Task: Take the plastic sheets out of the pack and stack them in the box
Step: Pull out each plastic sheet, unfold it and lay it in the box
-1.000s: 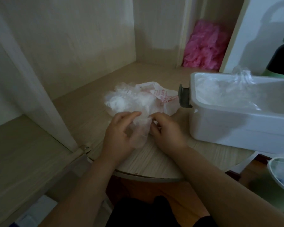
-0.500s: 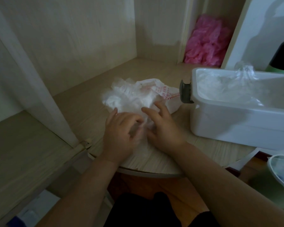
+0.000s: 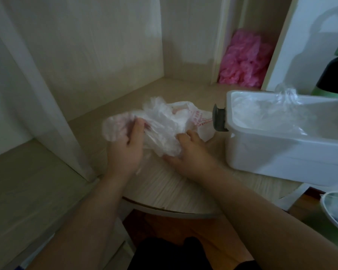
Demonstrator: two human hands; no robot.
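Observation:
A crumpled clear pack (image 3: 185, 118) with red print lies on the wooden shelf, full of thin plastic sheets. My left hand (image 3: 128, 148) grips one translucent sheet (image 3: 115, 126) pulled out to the pack's left side. My right hand (image 3: 191, 152) holds the pack's near edge, fingers curled into the plastic. The white plastic box (image 3: 281, 151) stands to the right, with several clear sheets (image 3: 265, 114) lying inside it.
The box has a dark latch (image 3: 219, 119) on its left end, close to the pack. Pink plastic (image 3: 244, 59) is heaped in the back recess. A dark bottle (image 3: 336, 75) stands behind the box. A green-rimmed container (image 3: 334, 211) sits low at right.
My left hand has moved left and away from my right hand, drawing a sheet out of the pack. My right hand has shifted right along the pack's near edge.

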